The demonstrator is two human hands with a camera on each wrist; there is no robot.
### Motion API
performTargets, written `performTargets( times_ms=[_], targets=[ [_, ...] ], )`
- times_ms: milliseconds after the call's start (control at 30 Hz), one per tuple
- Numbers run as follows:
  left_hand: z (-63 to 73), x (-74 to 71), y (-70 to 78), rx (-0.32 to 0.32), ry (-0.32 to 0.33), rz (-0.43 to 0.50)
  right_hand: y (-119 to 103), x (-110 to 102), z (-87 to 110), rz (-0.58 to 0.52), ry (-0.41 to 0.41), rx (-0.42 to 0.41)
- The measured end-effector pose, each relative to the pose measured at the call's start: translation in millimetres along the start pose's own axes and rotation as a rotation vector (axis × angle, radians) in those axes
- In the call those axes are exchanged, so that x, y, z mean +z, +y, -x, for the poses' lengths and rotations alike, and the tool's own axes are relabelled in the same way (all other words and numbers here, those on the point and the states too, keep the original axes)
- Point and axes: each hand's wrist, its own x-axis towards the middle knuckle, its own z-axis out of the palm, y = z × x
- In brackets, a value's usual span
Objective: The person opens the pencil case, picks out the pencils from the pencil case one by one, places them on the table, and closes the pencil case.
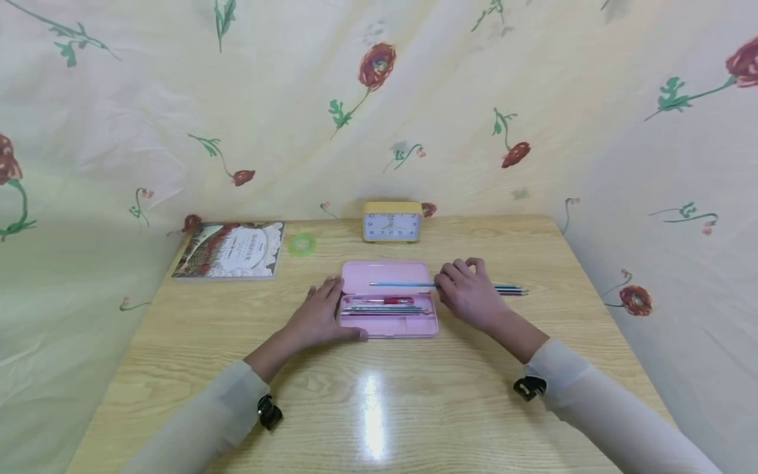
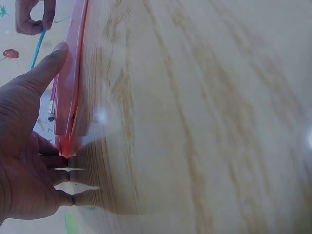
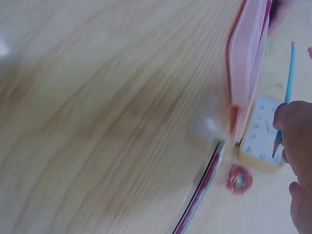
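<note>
A pink pencil case lies with its lid raised back. Inside its tray are a red pen and several pencils. My left hand holds the case at its left end, thumb along the front edge, other fingers spread by the left side. In the left wrist view that thumb lies on the pink wall. My right hand pinches a light blue pencil, whose eraser end points left over the lid. The right wrist view shows this blue pencil lifted above the tabletop.
More pencils lie on the wooden table beyond my right hand. A yellow alarm clock stands behind the case. A green ring-shaped roll and a booklet lie at the back left. Floral cloth hangs around the table.
</note>
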Motion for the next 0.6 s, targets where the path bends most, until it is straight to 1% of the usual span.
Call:
performTargets(
  times_ms=[133, 233, 400, 600],
  targets=[
    [0.4, -0.3, 0.8, 0.004, 0.003, -0.001, 15.7, -2.5, 15.0, -0.008, 0.058, -0.005],
    [0.2, -0.1, 1.0, 0.006, 0.004, -0.005, 27.2, -4.3, 27.8, -0.007, 0.082, -0.005],
    [-0.2, 1.8, -0.4, 0.003, 0.002, -0.019, 43.8, -5.6, 52.4, 0.010, 0.065, 0.008],
    [-1.1, 4.2, -1.4, 0.000, 0.008, -0.013, 61.1, -0.4, 80.8, 0.003, 0.054, 0.040]
  ],
)
